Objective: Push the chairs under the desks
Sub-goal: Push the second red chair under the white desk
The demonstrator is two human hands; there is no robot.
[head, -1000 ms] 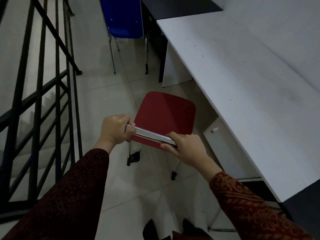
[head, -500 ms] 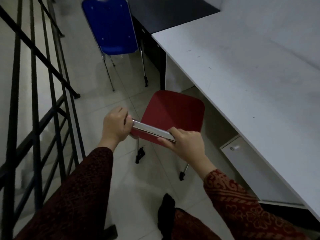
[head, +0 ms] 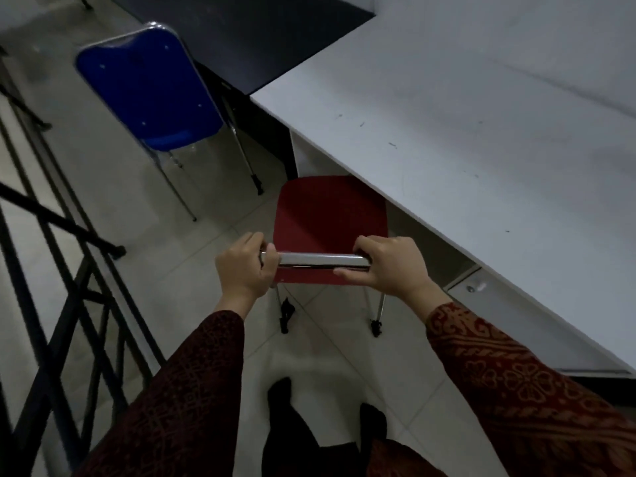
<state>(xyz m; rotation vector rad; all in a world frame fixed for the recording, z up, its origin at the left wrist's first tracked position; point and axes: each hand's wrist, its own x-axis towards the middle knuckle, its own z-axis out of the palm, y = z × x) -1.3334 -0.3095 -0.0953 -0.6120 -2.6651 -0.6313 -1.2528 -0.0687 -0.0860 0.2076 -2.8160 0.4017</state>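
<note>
A red chair (head: 327, 215) with a chrome top rail stands in front of me, its seat's far right corner under the edge of the white desk (head: 447, 132). My left hand (head: 244, 266) grips the left end of the rail. My right hand (head: 389, 265) grips the right end. A blue chair (head: 151, 87) with chrome legs stands farther off, at the black desk (head: 247, 36), its back toward me.
A black metal stair railing (head: 51, 270) runs along the left side. A white drawer unit (head: 488, 294) with a knob sits under the white desk, right of the red chair. The floor is pale tile. My dark shoes show at the bottom.
The red chair has moved forward and turned square to me, and its seat now reaches under the white desk's edge. Both hands kept their hold on the rail.
</note>
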